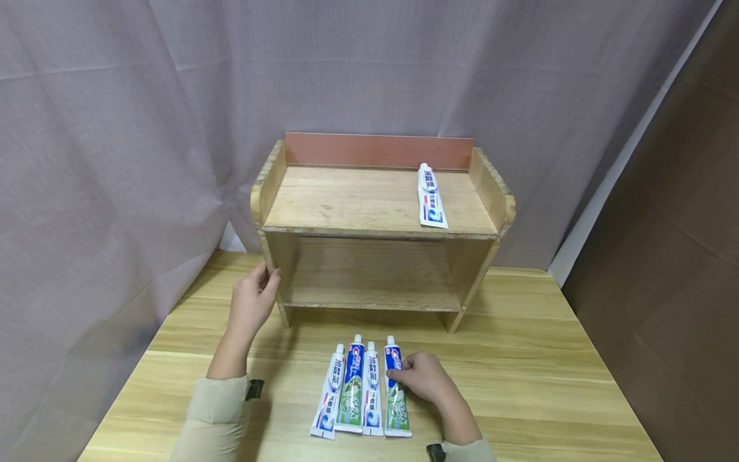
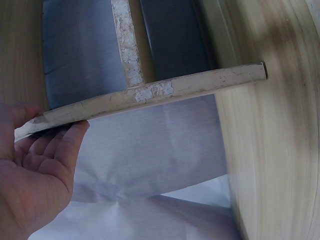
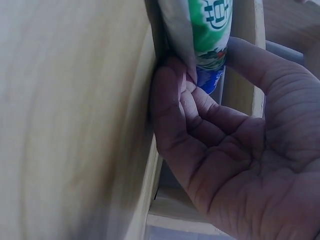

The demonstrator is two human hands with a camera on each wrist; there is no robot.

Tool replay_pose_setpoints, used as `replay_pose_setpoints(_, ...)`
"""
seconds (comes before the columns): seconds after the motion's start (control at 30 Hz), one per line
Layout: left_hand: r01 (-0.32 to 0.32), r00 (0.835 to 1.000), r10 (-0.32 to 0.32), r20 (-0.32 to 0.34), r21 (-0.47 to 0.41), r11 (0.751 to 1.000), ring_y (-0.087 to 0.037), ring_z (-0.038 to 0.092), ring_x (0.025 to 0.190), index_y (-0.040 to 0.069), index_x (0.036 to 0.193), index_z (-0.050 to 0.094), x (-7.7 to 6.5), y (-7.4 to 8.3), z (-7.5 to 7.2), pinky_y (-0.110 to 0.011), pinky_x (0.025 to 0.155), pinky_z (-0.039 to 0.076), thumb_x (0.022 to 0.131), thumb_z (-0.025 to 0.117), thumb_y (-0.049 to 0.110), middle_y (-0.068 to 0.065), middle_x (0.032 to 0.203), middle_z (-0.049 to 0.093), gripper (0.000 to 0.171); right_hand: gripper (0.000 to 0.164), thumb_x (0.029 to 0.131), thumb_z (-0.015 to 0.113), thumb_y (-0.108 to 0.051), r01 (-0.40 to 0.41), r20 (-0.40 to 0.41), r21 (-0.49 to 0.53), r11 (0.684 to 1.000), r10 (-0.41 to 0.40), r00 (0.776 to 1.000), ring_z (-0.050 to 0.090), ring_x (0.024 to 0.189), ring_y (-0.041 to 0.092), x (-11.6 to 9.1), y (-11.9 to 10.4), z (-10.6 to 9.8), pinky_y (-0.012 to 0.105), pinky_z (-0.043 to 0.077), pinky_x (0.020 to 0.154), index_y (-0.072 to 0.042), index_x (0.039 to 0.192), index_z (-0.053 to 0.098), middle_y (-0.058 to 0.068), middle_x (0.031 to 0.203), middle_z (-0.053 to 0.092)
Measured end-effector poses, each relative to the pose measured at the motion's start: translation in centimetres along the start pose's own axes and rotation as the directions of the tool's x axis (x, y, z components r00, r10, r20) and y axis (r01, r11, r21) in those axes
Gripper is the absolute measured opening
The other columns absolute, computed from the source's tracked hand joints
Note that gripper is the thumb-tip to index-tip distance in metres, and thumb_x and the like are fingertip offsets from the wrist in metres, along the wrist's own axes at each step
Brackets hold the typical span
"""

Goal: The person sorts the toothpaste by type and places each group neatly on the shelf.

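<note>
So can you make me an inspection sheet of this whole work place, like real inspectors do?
Surface: wood-patterned table.
Job's things: wooden rack; in front of it, two white tubes and two blue-green tubes; a fifth tube, white, lies on the rack's top shelf.
Clutter: nothing seen.
Grippers: left hand holds the rack's left side panel; right hand holds the rightmost tube.
Cables: nothing seen.
Surroundings: grey curtain behind, brown covering at right.
</note>
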State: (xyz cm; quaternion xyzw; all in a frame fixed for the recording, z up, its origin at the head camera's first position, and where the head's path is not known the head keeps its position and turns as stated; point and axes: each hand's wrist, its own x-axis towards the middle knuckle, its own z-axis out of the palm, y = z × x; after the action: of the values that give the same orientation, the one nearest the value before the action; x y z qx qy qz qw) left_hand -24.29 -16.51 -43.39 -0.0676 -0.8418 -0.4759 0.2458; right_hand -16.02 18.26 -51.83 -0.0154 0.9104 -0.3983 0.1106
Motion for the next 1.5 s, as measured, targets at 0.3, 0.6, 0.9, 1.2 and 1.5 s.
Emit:
replay_pose_setpoints(0.3,-0.003,1.000,0.003,0.009,0.000,1.000,-0.037,0.070,0.104,0.000,0.125,0.067,-0.09,0.02,-0.02,-0.043,0.087,0.060,0.101,0.060,0.018,-0.024,0.112,0.070,0.030,0.039,0.085,0.078,-0.032,0.009,0.019,0.038,0.999,-0.010,1.000,0.041,0.051,0.010,-0.19,0.25,-0.20,0.021,0.036,0.046,-0.014,0.061,0.053,-0.004,0.056,0.049)
replay_pose_setpoints(0.6,-0.010,1.000,0.010,0.001,0.011,1.000,-0.036,0.071,0.103,0.001,0.123,0.068,-0.05,0.10,-0.03,-0.045,0.086,0.061,0.101,0.060,0.018,-0.023,0.110,0.072,0.029,0.037,0.085,0.078,-0.035,0.023,0.008,0.023,0.999,-0.024,1.000,0.043,0.053,0.011,-0.20,0.15,-0.26,0.023,0.039,0.048,-0.011,0.065,0.058,-0.003,0.059,0.052)
replay_pose_setpoints(0.9,0.006,1.000,-0.006,0.000,0.010,1.000,-0.035,0.071,0.104,0.002,0.123,0.068,-0.07,0.11,0.01,-0.043,0.088,0.060,0.101,0.060,0.018,-0.023,0.111,0.071,0.028,0.035,0.084,0.079,-0.035,0.030,0.003,0.035,0.999,-0.030,1.000,0.044,0.053,0.011,-0.25,0.19,-0.30,0.022,0.038,0.047,-0.011,0.066,0.060,-0.003,0.058,0.053)
replay_pose_setpoints(1.2,0.008,1.000,-0.008,0.007,0.004,1.000,-0.036,0.070,0.105,0.002,0.126,0.066,-0.08,0.05,-0.03,-0.043,0.088,0.060,0.101,0.060,0.018,-0.024,0.113,0.070,0.031,0.038,0.085,0.079,-0.034,0.037,-0.001,0.044,0.998,-0.037,0.999,0.041,0.052,0.010,-0.24,0.14,-0.37,0.022,0.037,0.048,-0.013,0.063,0.055,-0.005,0.056,0.048)
replay_pose_setpoints(1.5,0.015,1.000,-0.015,0.008,0.007,1.000,-0.034,0.070,0.105,0.002,0.126,0.067,-0.12,-0.05,0.05,-0.042,0.087,0.060,0.101,0.060,0.019,-0.023,0.113,0.071,0.031,0.036,0.087,0.077,-0.035,0.052,-0.013,0.081,0.995,-0.051,0.999,0.044,0.050,0.009,-0.39,0.01,-0.70,0.020,0.037,0.045,-0.010,0.068,0.059,-0.005,0.056,0.051)
